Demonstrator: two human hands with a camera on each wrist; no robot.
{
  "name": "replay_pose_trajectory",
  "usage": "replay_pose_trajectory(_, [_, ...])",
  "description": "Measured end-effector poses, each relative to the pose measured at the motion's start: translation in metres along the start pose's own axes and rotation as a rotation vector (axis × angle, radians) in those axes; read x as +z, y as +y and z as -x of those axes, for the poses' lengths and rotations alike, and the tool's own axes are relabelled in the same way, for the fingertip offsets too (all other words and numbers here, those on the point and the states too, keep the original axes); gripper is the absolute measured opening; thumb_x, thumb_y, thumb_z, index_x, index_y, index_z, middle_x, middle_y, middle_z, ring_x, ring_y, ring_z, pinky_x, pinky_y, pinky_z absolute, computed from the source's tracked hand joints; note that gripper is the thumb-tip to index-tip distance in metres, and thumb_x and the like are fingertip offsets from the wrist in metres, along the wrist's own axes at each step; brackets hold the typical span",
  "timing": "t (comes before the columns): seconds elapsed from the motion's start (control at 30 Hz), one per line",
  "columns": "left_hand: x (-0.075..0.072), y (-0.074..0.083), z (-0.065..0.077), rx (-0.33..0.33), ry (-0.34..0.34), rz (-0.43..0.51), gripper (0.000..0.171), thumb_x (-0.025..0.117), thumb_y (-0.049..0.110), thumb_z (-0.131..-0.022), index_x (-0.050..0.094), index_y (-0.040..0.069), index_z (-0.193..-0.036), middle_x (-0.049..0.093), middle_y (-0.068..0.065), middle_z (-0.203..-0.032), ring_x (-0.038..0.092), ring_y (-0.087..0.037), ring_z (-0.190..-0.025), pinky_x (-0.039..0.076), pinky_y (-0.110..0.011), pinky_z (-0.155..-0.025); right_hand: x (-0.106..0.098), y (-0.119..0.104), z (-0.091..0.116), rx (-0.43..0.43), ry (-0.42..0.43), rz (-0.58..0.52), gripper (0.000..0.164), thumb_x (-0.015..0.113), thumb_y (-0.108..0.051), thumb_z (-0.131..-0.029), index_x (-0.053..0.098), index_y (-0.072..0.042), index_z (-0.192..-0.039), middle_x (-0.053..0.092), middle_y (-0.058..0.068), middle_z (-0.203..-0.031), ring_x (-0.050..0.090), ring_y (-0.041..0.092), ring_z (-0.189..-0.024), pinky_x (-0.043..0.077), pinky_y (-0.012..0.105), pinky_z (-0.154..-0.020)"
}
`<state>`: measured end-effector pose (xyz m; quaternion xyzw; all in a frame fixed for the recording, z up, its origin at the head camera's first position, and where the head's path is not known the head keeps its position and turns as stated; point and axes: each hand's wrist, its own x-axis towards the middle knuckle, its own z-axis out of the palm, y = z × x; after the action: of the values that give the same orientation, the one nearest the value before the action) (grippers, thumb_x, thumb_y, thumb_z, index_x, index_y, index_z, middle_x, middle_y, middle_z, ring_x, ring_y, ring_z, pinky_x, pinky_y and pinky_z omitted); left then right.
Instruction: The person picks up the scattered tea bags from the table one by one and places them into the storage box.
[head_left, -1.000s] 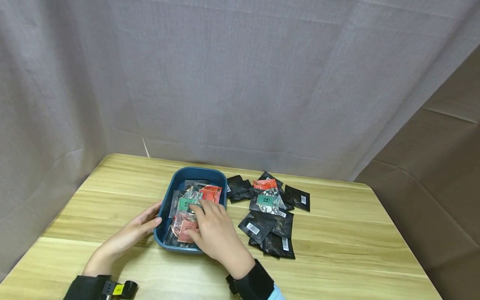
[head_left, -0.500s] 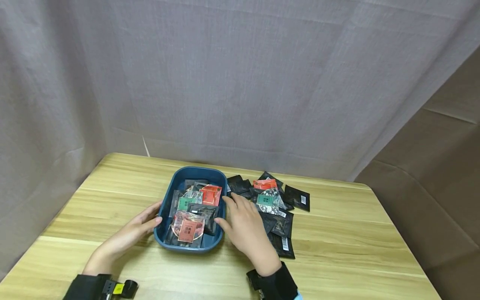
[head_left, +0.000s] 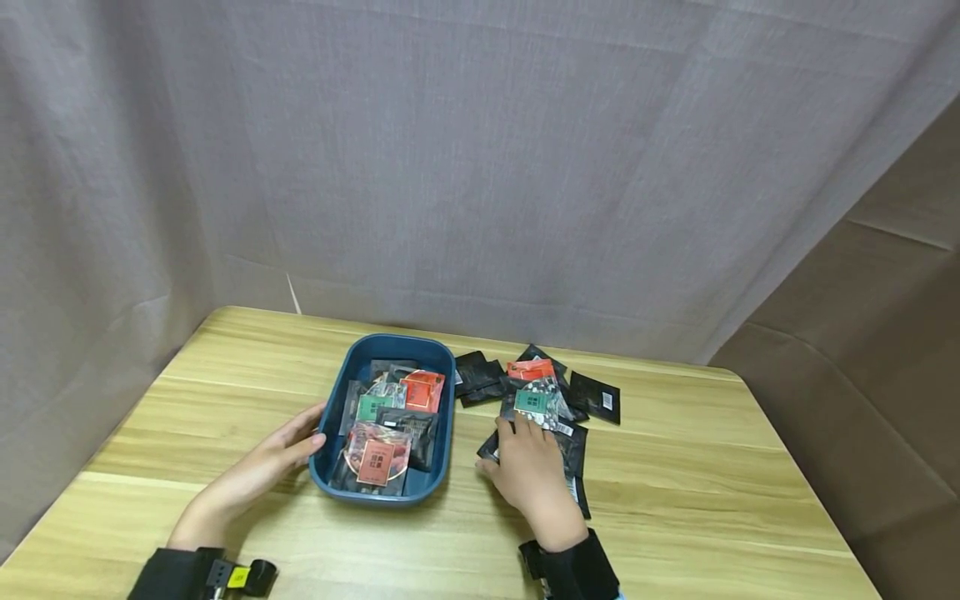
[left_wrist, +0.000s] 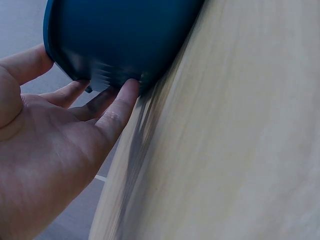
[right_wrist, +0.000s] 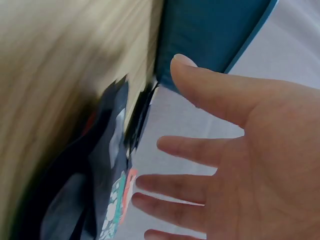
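Observation:
A dark blue rectangular bin [head_left: 395, 348] holds several flat sachets, among them a pink-labelled sachet [head_left: 374, 462], a green-labelled sachet [head_left: 371, 407] and a black sachet [head_left: 423, 433]. My left hand [head_left: 258, 467] touches the bin's left side, thumb at the rim; in the left wrist view its extended fingers [left_wrist: 117, 112] lie against the outer wall. Over a loose pile to the bin's right is my right hand [head_left: 531, 471], partly hiding black sachets [head_left: 576, 450]. The right wrist view shows its thumb and fingers [right_wrist: 185, 150] extended and apart, palm bare, sachets beyond the fingertips.
Farther back in the pile lie a loose green-labelled sachet [head_left: 532, 402], a red sachet [head_left: 529, 367] and black sachets [head_left: 596, 396], some against the bin's right side. Everything rests on a wooden table [head_left: 697, 483] with a grey curtain [head_left: 480, 167] behind it.
My right hand has left the bin and moved right to the loose pile, uncovering a black sachet inside the bin. The left hand and the bin have stayed put.

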<state>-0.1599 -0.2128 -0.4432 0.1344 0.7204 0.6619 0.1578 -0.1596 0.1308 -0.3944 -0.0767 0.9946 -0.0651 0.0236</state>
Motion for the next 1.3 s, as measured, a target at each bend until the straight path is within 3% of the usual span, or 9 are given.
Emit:
replay_pose_trajectory(0.4, [0.0, 0.0, -0.001, -0.006, -0.002, 0.004, 0.066, 0.043, 0.016, -0.106, 0.007, -0.007, -0.155, 0.007, -0.034, -0.158, 0.013, -0.049, -0.143, 0.037, -0.012, -0.094, 0.005, 0.008, -0.001, 0.135, -0.031, 0.113, 0.087, 0.083, -0.054, -0.072, 0.058, 0.004, -0.132, 0.058, 0.032, -0.125, 0.055, 0.047, -0.114, 0.041, 0.061, -0.097])
replay_pose_trajectory(0.6, [0.0, -0.001, -0.001, 0.004, -0.006, 0.006, 0.065, 0.043, 0.016, -0.106, 0.008, -0.007, -0.155, 0.008, -0.034, -0.158, 0.013, -0.049, -0.143, 0.036, -0.013, -0.095, 0.006, 0.009, -0.003, 0.16, -0.05, 0.116, 0.083, 0.083, -0.051, -0.074, 0.059, 0.003, -0.131, 0.056, 0.032, -0.13, 0.053, 0.047, -0.118, 0.039, 0.064, -0.098])
replay_pose_trajectory(0.83, [0.0, 0.001, 0.0, -0.008, -0.002, -0.004, 0.066, 0.044, 0.019, -0.106, 0.008, -0.006, -0.156, 0.008, -0.034, -0.158, 0.013, -0.05, -0.143, 0.036, -0.013, -0.095, 0.004, 0.008, 0.001, 0.148, -0.044, 0.126, 0.068, 0.084, -0.047, -0.074, 0.066, 0.002, -0.118, 0.063, 0.025, -0.111, 0.057, 0.044, -0.108, 0.042, 0.062, -0.095])
replay_pose_trajectory(1.13, [0.0, 0.0, 0.0, 0.006, -0.01, 0.015, 0.065, 0.043, 0.018, -0.106, 0.008, -0.007, -0.155, 0.008, -0.034, -0.158, 0.014, -0.048, -0.142, 0.037, -0.013, -0.096, -0.007, 0.006, 0.003, 0.132, -0.109, 0.113, 0.049, 0.075, -0.042, -0.086, 0.071, 0.001, -0.107, 0.068, 0.02, -0.1, 0.062, 0.042, -0.1, 0.045, 0.059, -0.093])
replay_pose_trajectory(1.3, [0.0, 0.0, -0.001, 0.012, -0.012, 0.018, 0.065, 0.043, 0.016, -0.106, 0.008, -0.008, -0.155, 0.008, -0.035, -0.158, 0.014, -0.049, -0.142, 0.037, -0.013, -0.095, -0.013, 0.003, 0.004, 0.151, -0.086, 0.071, 0.043, 0.062, -0.036, -0.096, 0.068, 0.0, -0.117, 0.069, 0.021, -0.108, 0.062, 0.043, -0.103, 0.046, 0.058, -0.091])
